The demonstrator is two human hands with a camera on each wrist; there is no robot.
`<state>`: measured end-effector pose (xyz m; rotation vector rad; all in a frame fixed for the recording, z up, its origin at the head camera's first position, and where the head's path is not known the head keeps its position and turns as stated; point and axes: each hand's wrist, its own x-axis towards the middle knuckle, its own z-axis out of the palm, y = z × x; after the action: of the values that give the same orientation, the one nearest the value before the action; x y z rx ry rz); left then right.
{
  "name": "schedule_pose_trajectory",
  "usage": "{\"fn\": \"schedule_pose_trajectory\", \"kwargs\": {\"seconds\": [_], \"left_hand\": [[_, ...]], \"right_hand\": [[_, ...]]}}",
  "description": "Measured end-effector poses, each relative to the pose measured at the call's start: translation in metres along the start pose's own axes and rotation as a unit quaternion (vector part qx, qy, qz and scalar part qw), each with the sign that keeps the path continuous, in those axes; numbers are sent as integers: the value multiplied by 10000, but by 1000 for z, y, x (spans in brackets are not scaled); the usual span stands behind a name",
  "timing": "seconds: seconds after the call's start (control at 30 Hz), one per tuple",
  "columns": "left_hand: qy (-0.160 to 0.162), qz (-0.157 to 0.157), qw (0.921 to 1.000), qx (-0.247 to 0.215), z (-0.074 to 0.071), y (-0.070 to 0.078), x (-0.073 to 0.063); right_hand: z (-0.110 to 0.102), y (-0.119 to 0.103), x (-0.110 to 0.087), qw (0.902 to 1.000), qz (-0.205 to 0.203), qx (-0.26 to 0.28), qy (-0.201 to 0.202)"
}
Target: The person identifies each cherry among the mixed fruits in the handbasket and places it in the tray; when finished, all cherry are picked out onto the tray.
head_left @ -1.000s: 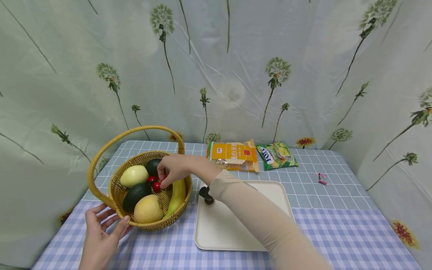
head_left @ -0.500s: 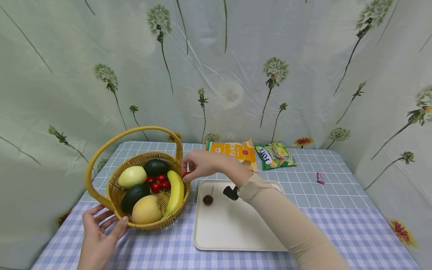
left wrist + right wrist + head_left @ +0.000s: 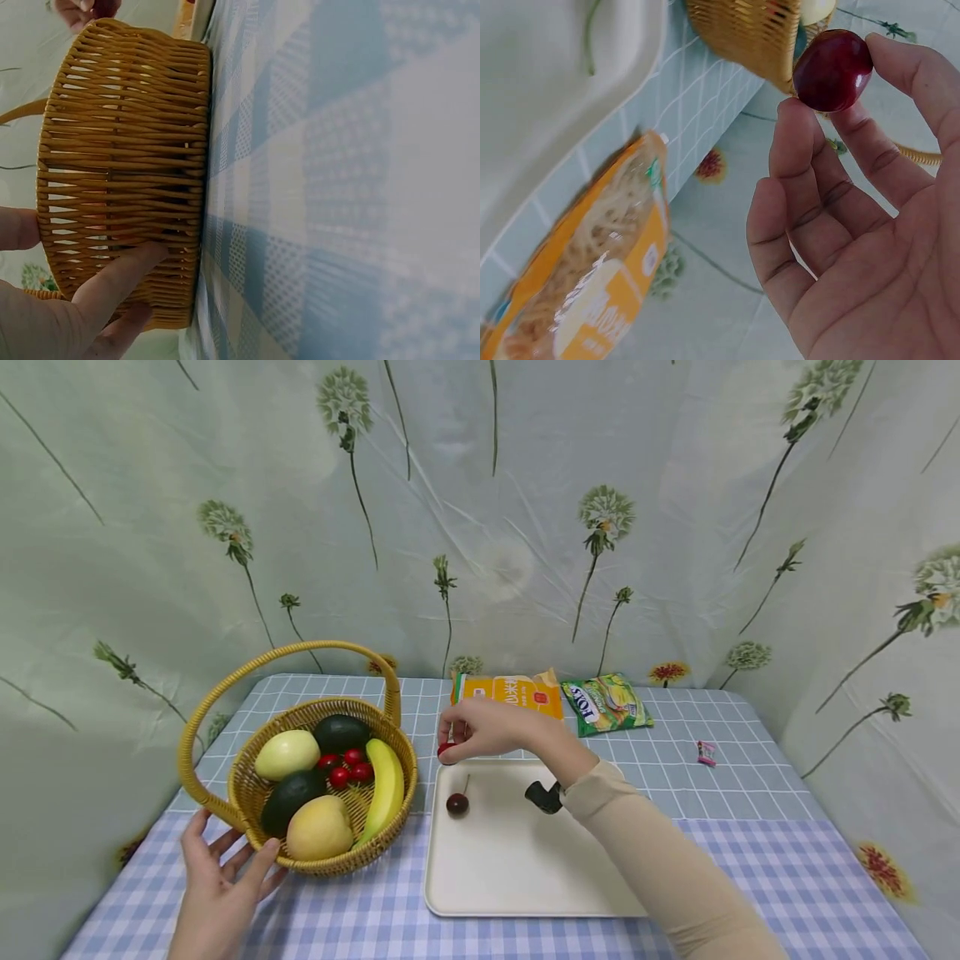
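Observation:
My right hand (image 3: 487, 729) pinches a dark red cherry (image 3: 832, 71) between thumb and fingertips, above the back left edge of the cream tray (image 3: 510, 877). Another dark cherry (image 3: 457, 804) with its stem lies on the tray's left side. At the left, my left hand (image 3: 217, 889) holds the woven basket (image 3: 337, 865), thumb at the rim and fingers against its outer wall. Inside the basket are a banana (image 3: 386, 789), several red cherries (image 3: 340, 777), a yellow apple-like fruit (image 3: 320, 828), a pale green oval fruit (image 3: 287, 755) and two dark green oval fruits (image 3: 341, 733).
Behind the tray lie an orange snack bag (image 3: 543, 693) and a green FOX'S candy bag (image 3: 607, 704). A small pink wrapped candy (image 3: 706, 753) is on the right of the cloth. The basket's tall handle (image 3: 281, 652) arches above it. A patterned curtain (image 3: 510, 527) hangs behind the table.
My right hand has come out of the basket with a cherry and moved right to the tray's back left edge. My left hand keeps its hold on the basket.

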<state>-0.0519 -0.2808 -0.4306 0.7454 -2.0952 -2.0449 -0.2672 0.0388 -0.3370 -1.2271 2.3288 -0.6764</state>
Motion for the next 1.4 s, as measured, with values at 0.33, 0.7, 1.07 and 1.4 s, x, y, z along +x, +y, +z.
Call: {"fn": "schedule_pose_trajectory", "kwargs": {"seconds": [0.33, 0.7, 1.07, 1.4], "left_hand": [[-92, 43, 9999, -51, -2, -1, 0], [-34, 26, 10000, -3, -2, -3, 2], [37, 25, 10000, 5, 0, -2, 2], [-134, 133, 9998, -5, -2, -2, 0]], "right_hand": [[5, 26, -31, 9992, 311, 235, 133], [28, 51, -43, 9975, 681, 74, 142], [49, 58, -49, 9969, 673, 407, 38], [60, 60, -46, 9962, 655, 580, -14]]}}
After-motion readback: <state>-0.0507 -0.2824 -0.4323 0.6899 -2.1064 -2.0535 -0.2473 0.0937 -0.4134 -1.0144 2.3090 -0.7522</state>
